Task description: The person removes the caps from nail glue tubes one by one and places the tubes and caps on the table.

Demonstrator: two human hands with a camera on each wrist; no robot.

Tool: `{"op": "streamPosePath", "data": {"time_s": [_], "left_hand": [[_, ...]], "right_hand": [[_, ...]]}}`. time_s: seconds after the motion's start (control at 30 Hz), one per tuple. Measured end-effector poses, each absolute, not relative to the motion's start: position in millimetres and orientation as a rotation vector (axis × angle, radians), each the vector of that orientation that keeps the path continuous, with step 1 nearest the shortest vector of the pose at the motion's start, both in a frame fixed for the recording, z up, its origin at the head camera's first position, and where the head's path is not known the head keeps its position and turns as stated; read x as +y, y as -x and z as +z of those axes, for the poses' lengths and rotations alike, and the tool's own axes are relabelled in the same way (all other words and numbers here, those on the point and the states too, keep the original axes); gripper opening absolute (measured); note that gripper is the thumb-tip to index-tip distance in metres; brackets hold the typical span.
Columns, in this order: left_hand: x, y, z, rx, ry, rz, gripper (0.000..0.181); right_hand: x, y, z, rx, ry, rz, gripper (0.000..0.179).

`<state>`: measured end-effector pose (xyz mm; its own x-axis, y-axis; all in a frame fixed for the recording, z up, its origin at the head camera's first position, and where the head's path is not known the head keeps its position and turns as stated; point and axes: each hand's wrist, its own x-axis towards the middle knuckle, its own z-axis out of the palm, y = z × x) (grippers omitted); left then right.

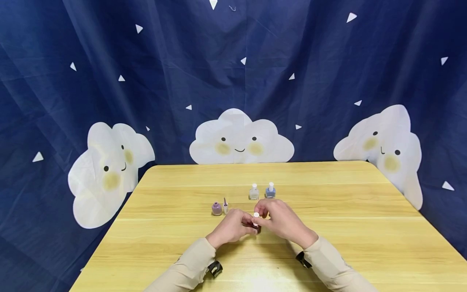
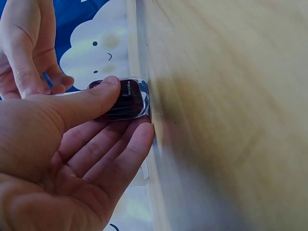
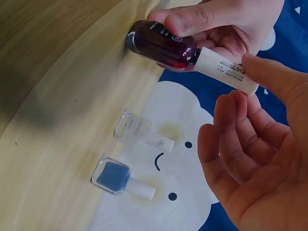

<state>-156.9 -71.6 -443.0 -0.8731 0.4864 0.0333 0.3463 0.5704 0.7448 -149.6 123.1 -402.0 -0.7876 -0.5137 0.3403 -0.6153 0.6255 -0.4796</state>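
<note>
A dark red nail polish bottle (image 3: 161, 45) stands on the table near its middle. My left hand (image 1: 233, 228) holds its glass body between thumb and fingers, as the left wrist view shows. On top is a long white cap (image 3: 224, 70), pinched near its end by the thumb and fingertips of my right hand (image 1: 282, 221). In the right wrist view the cap sits at the bottle's neck; whether it is loosened I cannot tell. Left of the hands is an uncapped purple nail polish bottle (image 1: 217, 209), with its white brush cap (image 1: 225, 207) standing brush upward beside it.
Beyond the hands, a clear nail polish bottle (image 1: 253, 193) and a blue one (image 1: 270, 192) stand side by side, both with white caps. The wooden table (image 1: 175, 182) ends at a dark blue curtain (image 1: 233, 81) with white clouds.
</note>
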Motion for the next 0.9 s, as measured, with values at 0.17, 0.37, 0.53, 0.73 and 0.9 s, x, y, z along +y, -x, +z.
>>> {"op": "streamPosePath", "data": {"time_s": [0.17,0.37,0.53,0.73,0.9], "left_hand": [[-71.4,156.3,-442.5,2.618,-0.707,1.195,0.013],[-72.6,158.3,-444.6,2.608,-0.746,1.215,0.008],[-73.2,159.4,-445.9,2.623,-0.758,1.197,0.005],[-72.5,158.5,-445.0,2.628,-0.705,1.186,0.008],[-71.7,157.2,-444.3,2.632,-0.701,1.185,0.011]], "right_hand": [[122.3,148.7,-401.9,-2.648,-0.969,0.864,0.012],[123.7,149.0,-400.7,-2.643,-1.025,0.860,0.005],[124.3,149.7,-400.4,-2.650,-1.060,0.870,0.014],[123.9,149.1,-400.9,-2.654,-1.026,0.895,0.021],[123.9,149.2,-401.7,-2.651,-0.998,0.903,0.011]]}}
